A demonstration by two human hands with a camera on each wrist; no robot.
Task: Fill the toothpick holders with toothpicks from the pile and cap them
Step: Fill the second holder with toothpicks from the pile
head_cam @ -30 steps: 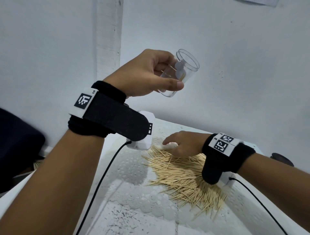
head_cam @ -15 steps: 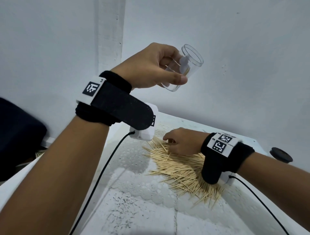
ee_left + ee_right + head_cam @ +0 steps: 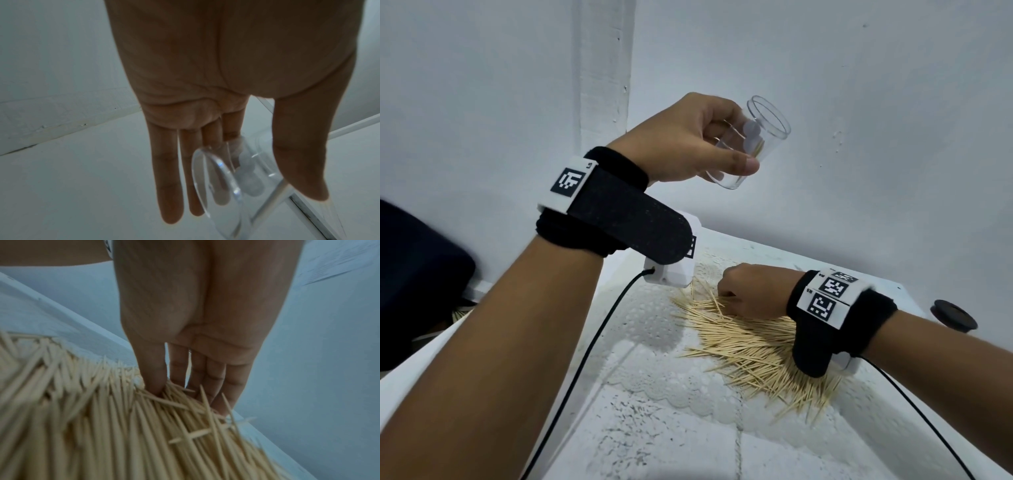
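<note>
The clear toothpick holder (image 3: pixel 753 144) is up in the air above the table (image 3: pixel 654 428), tilted with its open mouth up and to the right, gripped between the thumb and curled fingers of the left hand (image 3: pixel 688 140). Below it, the right hand (image 3: pixel 753 294) rests on the far edge of the toothpick pile (image 3: pixel 750 349), fingers and thumb closing on a few toothpicks. A dark round cap (image 3: pixel 953 314) lies well to the right.
</note>
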